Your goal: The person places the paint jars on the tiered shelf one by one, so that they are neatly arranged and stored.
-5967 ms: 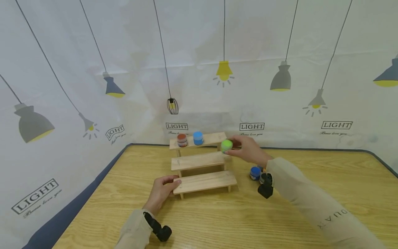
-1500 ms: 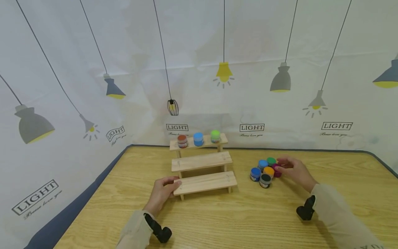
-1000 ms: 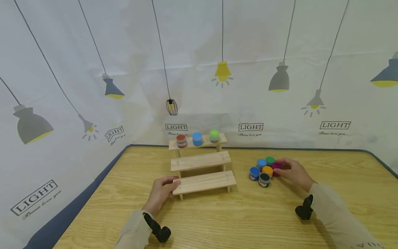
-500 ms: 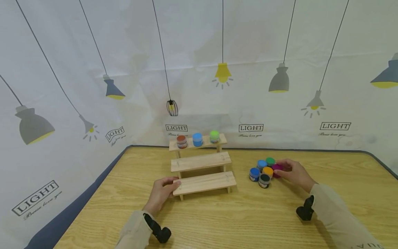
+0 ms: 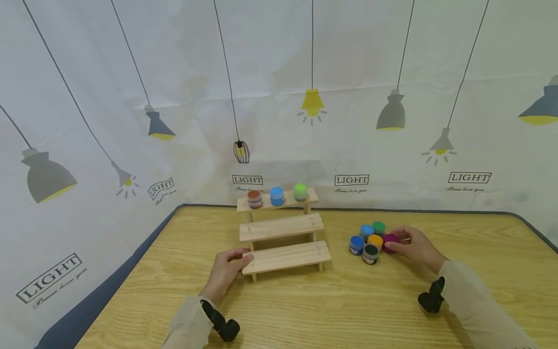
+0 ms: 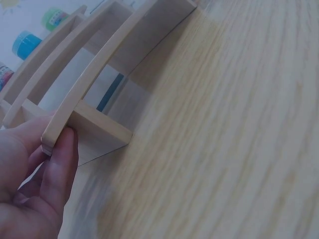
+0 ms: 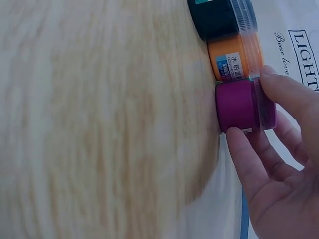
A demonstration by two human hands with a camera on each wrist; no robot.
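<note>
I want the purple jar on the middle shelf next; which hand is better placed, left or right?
Probably the right hand: it has the purple jar in its grip, while the left hand holds the end of the bottom shelf, away from that jar.

Sheeted-off indoor corner, exact room type unclear: wood-grain table (image 5: 314, 310), lamp-printed sheet (image 5: 357, 43) along two sides.
</note>
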